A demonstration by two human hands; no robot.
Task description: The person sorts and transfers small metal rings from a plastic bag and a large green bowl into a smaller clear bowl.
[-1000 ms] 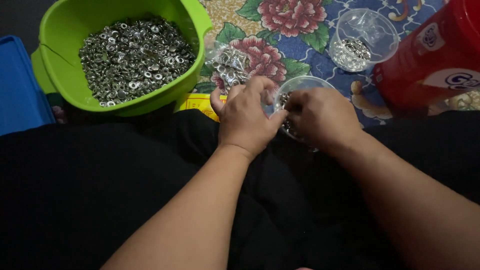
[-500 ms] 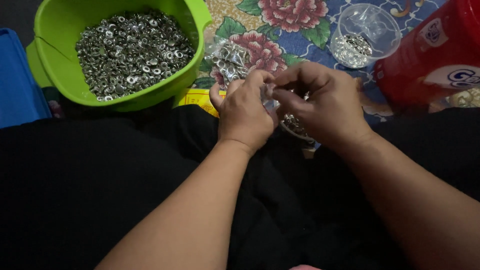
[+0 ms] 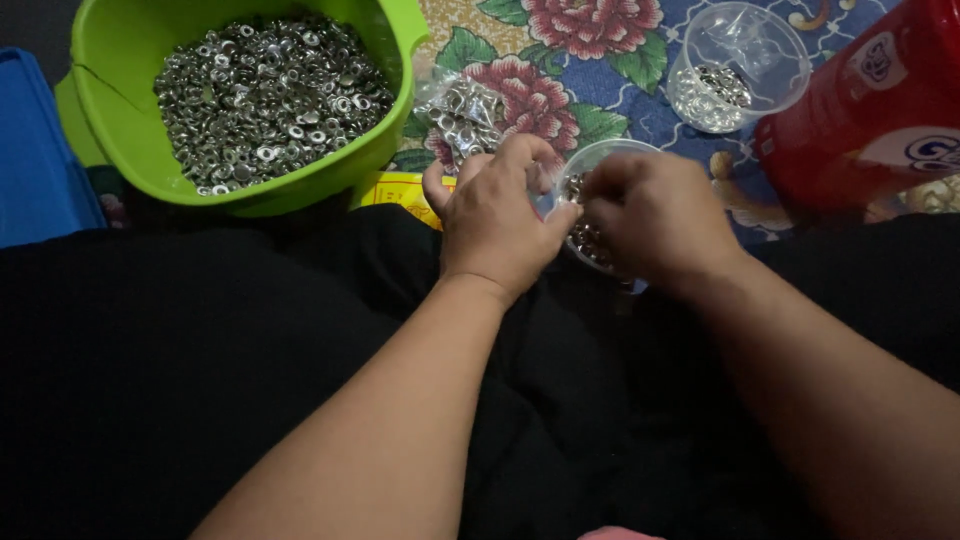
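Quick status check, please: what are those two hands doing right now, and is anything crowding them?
Left hand and right hand meet over a clear plastic cup of metal rings. Grip hidden. Green tub of rings sits left, apart.

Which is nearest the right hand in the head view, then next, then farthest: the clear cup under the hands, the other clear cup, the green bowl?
1. Clear cup under the hands, touching the right hand.
2. Other clear cup, beyond it, rightward.
3. Green bowl, far left.
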